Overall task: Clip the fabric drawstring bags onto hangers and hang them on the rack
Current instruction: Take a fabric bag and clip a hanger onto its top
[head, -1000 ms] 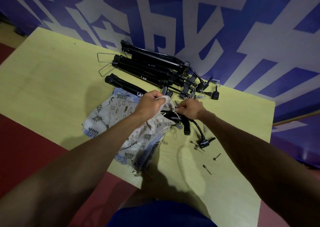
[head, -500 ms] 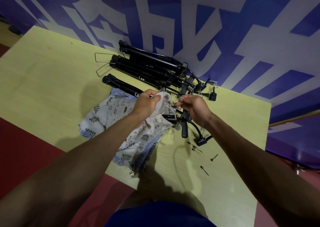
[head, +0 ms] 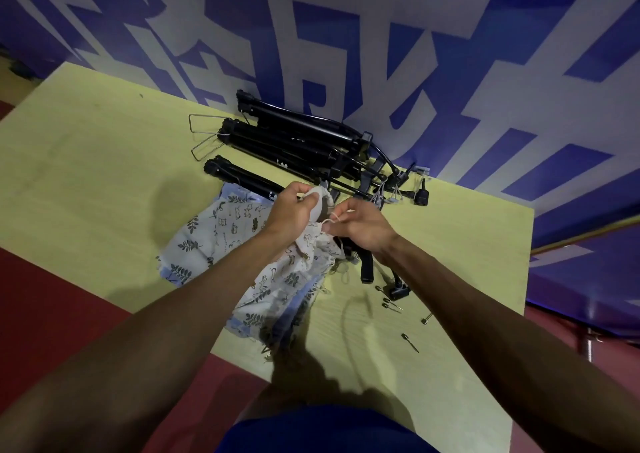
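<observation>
A pile of pale printed drawstring bags lies on the yellow table. My left hand grips the gathered top edge of the uppermost bag, lifted a little off the pile. My right hand pinches that bag's white drawstring just beside the left hand. Under the right hand lies a black clip hanger, partly hidden. More black hangers are heaped behind the bags. No rack is in view.
A wire hanger sticks out left of the black heap. Several small metal pins lie scattered at the table's right front. A black clip sits near the blue-and-white wall. The table's near edge runs just below the bags.
My right hand has let go of the black hanger and moved left to pinch the drawstring. My left hand has raised the bag's top edge slightly.
</observation>
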